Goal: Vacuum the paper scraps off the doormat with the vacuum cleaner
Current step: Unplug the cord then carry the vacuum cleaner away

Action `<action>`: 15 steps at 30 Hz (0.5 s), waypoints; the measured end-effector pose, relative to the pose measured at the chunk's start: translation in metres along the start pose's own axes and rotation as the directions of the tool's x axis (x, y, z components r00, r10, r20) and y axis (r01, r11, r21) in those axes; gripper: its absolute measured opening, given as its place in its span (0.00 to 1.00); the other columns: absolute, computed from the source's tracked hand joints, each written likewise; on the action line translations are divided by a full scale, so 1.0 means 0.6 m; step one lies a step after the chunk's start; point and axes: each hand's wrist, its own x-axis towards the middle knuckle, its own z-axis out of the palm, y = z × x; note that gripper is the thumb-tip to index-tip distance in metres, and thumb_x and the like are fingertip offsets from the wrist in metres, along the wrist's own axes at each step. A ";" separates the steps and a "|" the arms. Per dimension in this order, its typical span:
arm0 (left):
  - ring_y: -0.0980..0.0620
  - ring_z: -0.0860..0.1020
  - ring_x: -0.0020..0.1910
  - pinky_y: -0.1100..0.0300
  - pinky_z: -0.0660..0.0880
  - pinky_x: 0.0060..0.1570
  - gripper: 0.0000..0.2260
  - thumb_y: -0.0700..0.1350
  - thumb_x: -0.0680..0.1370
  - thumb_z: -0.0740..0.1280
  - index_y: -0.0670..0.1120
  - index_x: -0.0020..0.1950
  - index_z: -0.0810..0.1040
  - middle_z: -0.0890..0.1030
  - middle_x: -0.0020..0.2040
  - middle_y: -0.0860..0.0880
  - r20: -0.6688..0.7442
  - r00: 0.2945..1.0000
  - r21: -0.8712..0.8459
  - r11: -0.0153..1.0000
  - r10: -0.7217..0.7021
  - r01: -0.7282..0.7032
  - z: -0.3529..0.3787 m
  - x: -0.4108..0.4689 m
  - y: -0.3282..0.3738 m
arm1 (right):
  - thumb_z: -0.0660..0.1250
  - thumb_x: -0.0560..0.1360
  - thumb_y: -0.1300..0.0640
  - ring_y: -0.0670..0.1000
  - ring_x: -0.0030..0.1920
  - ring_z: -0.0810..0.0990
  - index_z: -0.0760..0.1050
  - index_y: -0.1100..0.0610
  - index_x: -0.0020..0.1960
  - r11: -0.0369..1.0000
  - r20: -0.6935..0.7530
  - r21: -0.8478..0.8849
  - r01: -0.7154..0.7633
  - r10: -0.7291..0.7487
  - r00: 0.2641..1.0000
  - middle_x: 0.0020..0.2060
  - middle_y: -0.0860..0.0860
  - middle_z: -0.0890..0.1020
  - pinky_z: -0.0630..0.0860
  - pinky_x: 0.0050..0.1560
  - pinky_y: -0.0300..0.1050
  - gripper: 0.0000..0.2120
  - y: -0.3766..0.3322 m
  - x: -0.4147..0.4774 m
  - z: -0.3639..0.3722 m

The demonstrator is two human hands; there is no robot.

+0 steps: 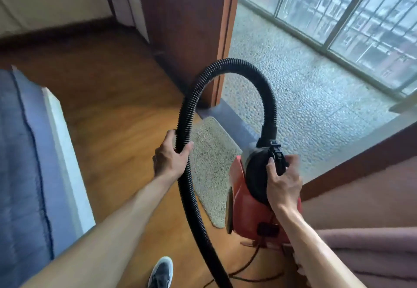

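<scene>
Seemingly not yet started: left hand (170,158) grips hose (225,69), right hand (283,181) grips vacuum cleaner (246,208), lower centre; doormat (212,159) scraps indiscernible.

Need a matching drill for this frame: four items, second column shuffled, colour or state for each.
1 hose
2 vacuum cleaner
3 doormat
4 shoe

A red, right hand grips its black top
B beige, on the wood floor
C black, left hand grips it
D grey, at the bottom edge of the view

Pairs: 1-C, 2-A, 3-B, 4-D
</scene>
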 end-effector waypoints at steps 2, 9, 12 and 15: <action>0.37 0.81 0.49 0.46 0.78 0.51 0.22 0.58 0.77 0.69 0.51 0.67 0.71 0.83 0.45 0.45 -0.020 1.000 -0.005 1.000 0.002 -0.002 -0.075 0.017 0.059 | 0.67 0.78 0.56 0.52 0.39 0.74 0.68 0.57 0.54 0.998 0.001 0.024 0.064 -0.064 0.998 0.35 0.44 0.74 0.63 0.42 0.39 0.10 -0.094 0.018 -0.009; 0.39 0.76 0.66 0.53 0.72 0.63 0.31 0.56 0.78 0.69 0.50 0.78 0.65 0.76 0.70 0.42 -0.113 0.994 -0.035 0.999 -0.005 0.001 -0.329 0.088 0.216 | 0.67 0.77 0.53 0.55 0.39 0.74 0.65 0.57 0.52 0.957 0.041 0.020 0.290 -0.290 0.956 0.39 0.56 0.77 0.69 0.43 0.47 0.13 -0.409 0.063 -0.013; 0.42 0.72 0.71 0.55 0.68 0.68 0.32 0.53 0.78 0.71 0.46 0.79 0.64 0.71 0.75 0.43 -0.145 0.989 -0.142 0.990 -0.004 -0.017 -0.442 0.135 0.260 | 0.67 0.78 0.54 0.56 0.38 0.73 0.65 0.58 0.52 0.936 0.052 0.022 0.351 -0.352 0.935 0.34 0.51 0.74 0.71 0.42 0.48 0.12 -0.552 0.075 -0.008; 0.43 0.68 0.74 0.57 0.63 0.70 0.31 0.46 0.78 0.72 0.39 0.77 0.65 0.68 0.76 0.41 -0.167 0.985 -0.209 0.974 0.052 -0.086 -0.527 0.180 0.297 | 0.66 0.78 0.55 0.57 0.38 0.73 0.65 0.59 0.52 0.921 0.044 0.027 0.388 -0.389 0.920 0.35 0.53 0.74 0.71 0.42 0.48 0.12 -0.661 0.092 0.000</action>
